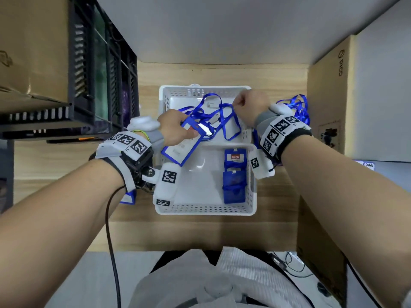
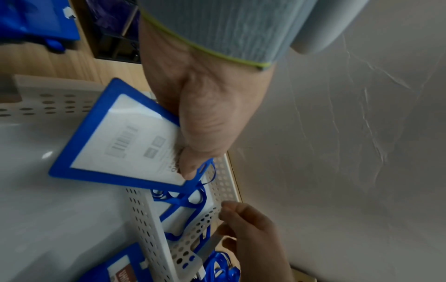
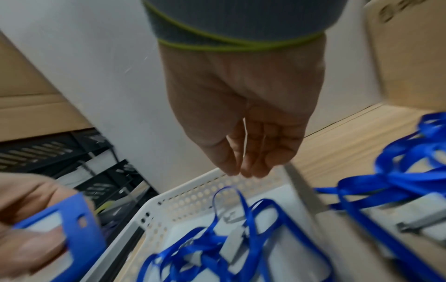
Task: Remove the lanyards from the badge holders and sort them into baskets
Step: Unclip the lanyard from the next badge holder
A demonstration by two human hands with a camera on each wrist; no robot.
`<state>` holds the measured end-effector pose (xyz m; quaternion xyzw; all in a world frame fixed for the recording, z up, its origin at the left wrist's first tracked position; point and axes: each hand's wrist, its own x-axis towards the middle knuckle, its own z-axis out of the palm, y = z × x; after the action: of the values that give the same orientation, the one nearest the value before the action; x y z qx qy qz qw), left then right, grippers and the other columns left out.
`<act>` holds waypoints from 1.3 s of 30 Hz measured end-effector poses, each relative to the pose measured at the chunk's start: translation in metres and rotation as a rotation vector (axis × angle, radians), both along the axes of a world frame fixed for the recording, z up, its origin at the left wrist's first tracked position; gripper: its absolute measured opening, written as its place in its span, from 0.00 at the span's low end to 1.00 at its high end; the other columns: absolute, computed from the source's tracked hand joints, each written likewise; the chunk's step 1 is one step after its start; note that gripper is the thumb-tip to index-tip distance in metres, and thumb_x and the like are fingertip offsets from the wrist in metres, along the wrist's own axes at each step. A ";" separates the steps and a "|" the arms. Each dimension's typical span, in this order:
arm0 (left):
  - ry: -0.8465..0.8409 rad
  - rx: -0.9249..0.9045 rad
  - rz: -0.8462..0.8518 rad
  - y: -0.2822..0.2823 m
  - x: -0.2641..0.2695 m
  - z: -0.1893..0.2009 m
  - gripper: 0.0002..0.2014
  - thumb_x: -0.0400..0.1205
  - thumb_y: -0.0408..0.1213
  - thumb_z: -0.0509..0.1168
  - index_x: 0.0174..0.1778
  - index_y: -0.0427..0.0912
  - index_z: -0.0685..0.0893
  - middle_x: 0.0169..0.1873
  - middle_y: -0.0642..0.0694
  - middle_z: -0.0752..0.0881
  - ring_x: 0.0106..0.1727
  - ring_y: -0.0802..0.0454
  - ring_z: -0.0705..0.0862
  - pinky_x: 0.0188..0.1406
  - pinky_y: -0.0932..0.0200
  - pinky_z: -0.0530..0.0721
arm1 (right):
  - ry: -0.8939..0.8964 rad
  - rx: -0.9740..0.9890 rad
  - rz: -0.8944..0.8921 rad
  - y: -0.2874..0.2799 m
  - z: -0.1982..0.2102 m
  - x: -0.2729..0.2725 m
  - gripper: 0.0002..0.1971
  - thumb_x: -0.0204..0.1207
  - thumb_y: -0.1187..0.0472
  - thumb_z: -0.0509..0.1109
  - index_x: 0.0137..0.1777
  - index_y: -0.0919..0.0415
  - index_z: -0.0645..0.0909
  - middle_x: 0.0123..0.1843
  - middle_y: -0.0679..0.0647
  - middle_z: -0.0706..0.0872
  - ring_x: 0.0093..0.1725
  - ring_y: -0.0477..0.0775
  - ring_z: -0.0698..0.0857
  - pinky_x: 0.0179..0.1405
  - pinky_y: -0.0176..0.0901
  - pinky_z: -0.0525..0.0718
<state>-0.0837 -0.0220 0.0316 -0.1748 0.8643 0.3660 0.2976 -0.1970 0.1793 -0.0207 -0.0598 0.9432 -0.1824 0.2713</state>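
I see a blue-framed badge holder [image 1: 181, 146] with a white card tilted over the seam between two white perforated baskets. The far basket [image 1: 201, 91] holds loose blue lanyards [image 1: 219, 116]; the near basket [image 1: 205, 210] holds stacked blue badge holders [image 1: 234, 176]. More tangled lanyards [image 1: 297, 106] lie on the tabletop at right.

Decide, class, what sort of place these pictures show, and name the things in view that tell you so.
Probably an office storeroom or a workbench corner: a wooden table against a plain wall, cardboard boxes on both sides, a black crate rack, and white sorting baskets in the middle.
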 end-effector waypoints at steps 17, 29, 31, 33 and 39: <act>0.004 0.047 0.121 -0.028 0.017 -0.004 0.10 0.78 0.45 0.74 0.46 0.41 0.90 0.46 0.37 0.91 0.49 0.38 0.88 0.47 0.46 0.85 | -0.177 0.136 0.099 -0.062 -0.034 0.020 0.10 0.76 0.58 0.65 0.48 0.58 0.87 0.47 0.56 0.90 0.47 0.60 0.88 0.52 0.51 0.88; 0.066 0.053 0.086 -0.027 0.004 0.004 0.15 0.86 0.47 0.62 0.56 0.36 0.80 0.53 0.36 0.86 0.52 0.37 0.85 0.54 0.41 0.83 | -0.242 -0.432 -0.132 -0.050 0.021 0.013 0.05 0.77 0.63 0.67 0.44 0.50 0.80 0.38 0.49 0.84 0.36 0.49 0.83 0.44 0.44 0.87; 0.074 0.048 0.075 -0.027 0.001 0.007 0.17 0.86 0.47 0.61 0.56 0.33 0.78 0.53 0.34 0.85 0.51 0.37 0.85 0.49 0.44 0.82 | -0.307 -0.548 -0.166 -0.051 0.040 0.013 0.04 0.80 0.63 0.67 0.44 0.57 0.81 0.38 0.54 0.83 0.31 0.50 0.83 0.49 0.52 0.88; 0.095 0.040 0.065 -0.025 0.000 0.015 0.17 0.86 0.47 0.62 0.58 0.34 0.78 0.54 0.36 0.86 0.51 0.38 0.85 0.44 0.48 0.80 | -0.347 -0.648 -0.171 -0.050 0.062 0.016 0.04 0.83 0.64 0.66 0.47 0.60 0.80 0.38 0.55 0.80 0.29 0.48 0.83 0.46 0.50 0.90; 0.237 0.102 0.035 -0.018 0.004 0.052 0.09 0.80 0.47 0.72 0.46 0.44 0.89 0.40 0.45 0.90 0.39 0.47 0.86 0.41 0.51 0.82 | -0.358 -0.875 -0.106 -0.041 0.120 0.030 0.05 0.84 0.67 0.64 0.49 0.57 0.74 0.37 0.59 0.83 0.36 0.49 0.89 0.52 0.51 0.88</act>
<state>-0.0793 -0.0402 0.0836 -0.1302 0.8705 0.4325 0.1956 -0.1674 0.1381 0.0990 -0.0880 0.7180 -0.5834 0.3692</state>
